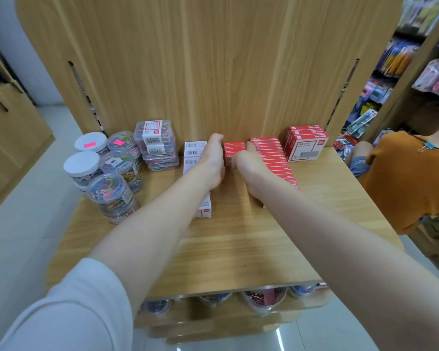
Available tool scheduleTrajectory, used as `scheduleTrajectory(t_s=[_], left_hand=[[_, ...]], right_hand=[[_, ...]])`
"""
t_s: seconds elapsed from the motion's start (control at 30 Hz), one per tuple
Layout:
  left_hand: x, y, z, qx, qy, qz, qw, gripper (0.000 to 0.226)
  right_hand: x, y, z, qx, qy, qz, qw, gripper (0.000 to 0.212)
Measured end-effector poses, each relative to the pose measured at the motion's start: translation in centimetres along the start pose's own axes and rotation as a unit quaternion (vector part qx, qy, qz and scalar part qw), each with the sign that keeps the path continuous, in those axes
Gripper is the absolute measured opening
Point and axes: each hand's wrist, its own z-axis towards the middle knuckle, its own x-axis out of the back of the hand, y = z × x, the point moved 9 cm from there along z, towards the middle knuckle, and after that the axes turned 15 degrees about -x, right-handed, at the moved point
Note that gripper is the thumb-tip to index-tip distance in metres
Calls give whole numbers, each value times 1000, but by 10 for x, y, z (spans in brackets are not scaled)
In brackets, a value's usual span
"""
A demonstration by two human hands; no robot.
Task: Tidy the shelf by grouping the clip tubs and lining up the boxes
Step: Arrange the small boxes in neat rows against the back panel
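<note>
A small red box (233, 150) stands near the back panel in the middle of the wooden shelf (238, 244). My left hand (214, 160) presses its left side and my right hand (249, 167) its right side. A row of white boxes (194, 152) runs forward under my left forearm. A row of red boxes (273, 158) lies to the right, and a stack of larger red boxes (305, 144) sits at the back right. Round clip tubs (109, 193) and square clear tubs (155, 144) are grouped at the left.
A seated person in an orange shirt (406, 181) is close to the shelf's right edge. Racks of hanging stationery (395, 59) fill the right background. A lower shelf with round tubs (261, 298) shows beneath the front edge. White floor lies to the left.
</note>
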Motion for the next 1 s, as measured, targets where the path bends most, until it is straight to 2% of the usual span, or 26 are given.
scheduleTrajectory(t_s=[0.07, 0.17, 0.27, 0.33, 0.4, 0.47, 0.5, 0.53, 0.67, 0.73, 1.0], left_hand=[[-1, 12, -9, -32, -32, 15, 999, 33], [12, 41, -38, -130, -62, 64, 988, 45], [44, 70, -76, -262, -50, 180, 947, 39], [73, 92, -111, -365, -8, 278, 889, 34], [100, 107, -147, -455, 31, 411, 790, 33], [128, 109, -173, -492, 65, 516, 698, 36], [146, 106, -180, -486, 89, 549, 675, 41], [164, 102, -184, -468, 114, 569, 667, 48], [217, 76, -162, -313, 143, 598, 724, 94], [228, 70, -148, -286, 133, 606, 730, 104], [227, 54, -124, -331, 43, 546, 768, 88]], right_hand=[[1, -4, -8, 30, 6, -20, 999, 65], [-2, -8, -27, 90, 15, -82, 992, 67], [-19, -5, -55, 150, -6, -151, 977, 62], [-40, -1, -75, 188, -28, -193, 962, 56], [-64, 5, -89, 213, -35, -219, 951, 50], [-86, 12, -98, 220, -31, -191, 956, 45], [-97, 14, -99, 218, -30, -171, 960, 42], [-108, 15, -98, 212, -31, -153, 965, 41], [-154, 17, -77, 128, -84, -107, 982, 52], [-171, 16, -66, 97, -95, -109, 985, 57], [-186, 3, -33, 116, -77, -185, 973, 60]])
